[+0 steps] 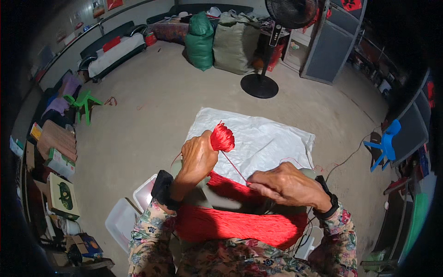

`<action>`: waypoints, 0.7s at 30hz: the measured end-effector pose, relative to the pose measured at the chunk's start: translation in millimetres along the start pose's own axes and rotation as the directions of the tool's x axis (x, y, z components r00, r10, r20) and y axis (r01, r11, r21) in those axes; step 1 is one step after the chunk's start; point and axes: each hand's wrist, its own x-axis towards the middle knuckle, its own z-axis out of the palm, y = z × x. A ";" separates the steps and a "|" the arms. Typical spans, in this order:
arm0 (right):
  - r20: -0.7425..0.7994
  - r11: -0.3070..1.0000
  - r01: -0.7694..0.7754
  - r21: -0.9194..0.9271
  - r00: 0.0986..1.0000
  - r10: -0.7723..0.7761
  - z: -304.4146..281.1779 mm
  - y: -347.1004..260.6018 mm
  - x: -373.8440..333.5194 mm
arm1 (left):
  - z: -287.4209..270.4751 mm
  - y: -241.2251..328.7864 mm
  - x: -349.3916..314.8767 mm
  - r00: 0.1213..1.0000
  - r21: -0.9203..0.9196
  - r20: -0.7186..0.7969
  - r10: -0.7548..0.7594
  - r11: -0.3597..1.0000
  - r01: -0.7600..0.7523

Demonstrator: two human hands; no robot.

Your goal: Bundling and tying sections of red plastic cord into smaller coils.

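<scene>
My left hand (198,156) is wrapped round a bundle of red cords (223,137), whose rounded, looped end sticks out past the thumb side. From that bundle a single thin red strand (233,166) runs tight, down and right, to my right hand (290,185). Its thumb and forefinger pinch the strand's end. Across my lap lies a thick hank of long red cords (240,225), with another red stretch of cord (233,188) just beyond it, partly under my hands. A white sheet (263,134) is spread on the floor beyond my hands.
White plastic tubs (121,222) stand by my left elbow. A black fan (260,85) stands ahead, near full green (200,44) and pale sacks (234,46). A green stool (85,102) is at left, a blue one (386,143) at right. Boxes (63,196) line the left side.
</scene>
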 end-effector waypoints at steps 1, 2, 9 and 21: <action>-0.003 1.000 -0.021 -0.007 1.000 0.021 -1.8 -3.3 1.5 | 9.3 1.0 2.2 0.998 0.238 0.023 0.055 0.970 -0.059; -0.026 0.994 0.038 -0.101 0.999 -0.041 -4.8 -7.3 5.2 | 11.5 3.5 1.0 0.996 0.284 0.079 0.051 0.956 -0.071; -0.272 0.973 0.126 -0.191 0.946 -0.176 -15.8 24.9 32.4 | 30.7 9.9 -43.8 0.757 0.286 0.138 0.638 0.706 -0.648; 0.058 0.610 -0.181 0.771 0.974 0.217 81.9 97.5 9.4 | -23.1 58.8 -50.2 0.914 -0.159 0.075 0.398 0.910 -0.384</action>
